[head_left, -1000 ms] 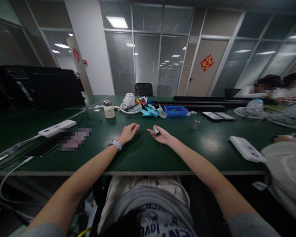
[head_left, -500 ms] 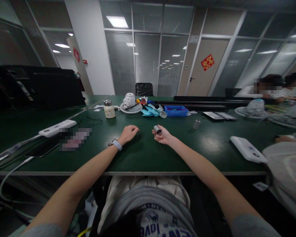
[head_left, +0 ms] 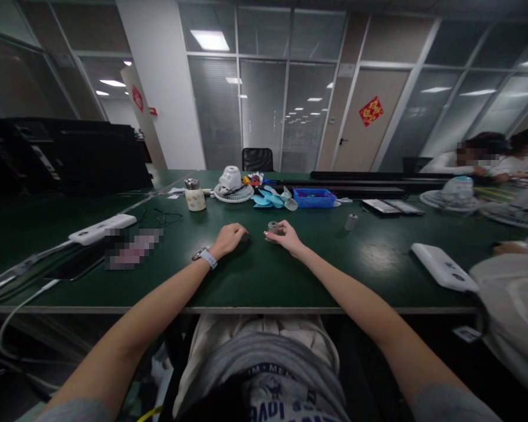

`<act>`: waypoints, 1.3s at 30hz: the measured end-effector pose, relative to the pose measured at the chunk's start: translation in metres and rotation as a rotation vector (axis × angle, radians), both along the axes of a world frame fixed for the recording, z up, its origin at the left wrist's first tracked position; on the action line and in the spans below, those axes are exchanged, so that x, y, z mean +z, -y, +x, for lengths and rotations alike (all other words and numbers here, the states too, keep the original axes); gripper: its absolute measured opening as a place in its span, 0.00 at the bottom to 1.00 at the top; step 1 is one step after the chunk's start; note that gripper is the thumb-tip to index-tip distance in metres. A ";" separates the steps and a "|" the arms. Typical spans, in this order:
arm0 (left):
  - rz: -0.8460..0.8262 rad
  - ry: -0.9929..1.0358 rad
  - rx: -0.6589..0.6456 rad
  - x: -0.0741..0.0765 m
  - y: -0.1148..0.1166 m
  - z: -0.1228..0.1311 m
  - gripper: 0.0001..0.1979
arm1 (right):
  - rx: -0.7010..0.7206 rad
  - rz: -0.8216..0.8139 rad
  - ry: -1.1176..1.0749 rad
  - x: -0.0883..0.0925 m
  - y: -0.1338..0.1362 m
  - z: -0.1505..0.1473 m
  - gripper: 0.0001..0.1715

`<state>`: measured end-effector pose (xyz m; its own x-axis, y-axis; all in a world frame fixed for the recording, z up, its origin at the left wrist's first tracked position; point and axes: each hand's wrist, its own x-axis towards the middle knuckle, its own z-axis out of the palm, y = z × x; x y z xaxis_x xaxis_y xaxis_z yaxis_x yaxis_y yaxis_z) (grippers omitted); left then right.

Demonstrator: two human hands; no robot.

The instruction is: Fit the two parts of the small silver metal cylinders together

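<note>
My right hand (head_left: 286,235) pinches a small silver metal cylinder (head_left: 272,227) and holds it against the green table (head_left: 255,269). Beside it my left hand (head_left: 229,237), with a watch (head_left: 205,257) on the wrist, rests on the table with its fingers curled; what lies under them is hidden. A second small silver cylinder (head_left: 351,221) stands farther right on the table, apart from both hands.
Behind the hands lie a white fan grille with its motor (head_left: 233,186), light blue fan blades (head_left: 270,198), a blue tray (head_left: 314,197) and a small flask (head_left: 195,194). White power strips (head_left: 102,228) (head_left: 443,266) sit left and right. Other people sit at the far right.
My right hand turned palm down and moved forward, bringing the silver cylinder down to the table. My left hand's fingers curled in and stayed in place.
</note>
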<state>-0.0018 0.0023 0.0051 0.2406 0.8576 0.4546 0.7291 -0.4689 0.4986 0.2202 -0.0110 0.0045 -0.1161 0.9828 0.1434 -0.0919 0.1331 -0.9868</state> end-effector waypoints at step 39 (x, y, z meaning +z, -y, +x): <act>0.128 0.126 0.189 0.001 0.005 -0.002 0.23 | -0.020 0.358 0.885 -0.009 -0.005 -0.044 0.23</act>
<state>-0.0042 -0.0023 0.0061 0.0159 0.8158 0.5781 0.7460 -0.3947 0.5364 0.1757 -0.0059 -0.0044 -0.3105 0.9008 0.3037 0.6742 0.4339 -0.5976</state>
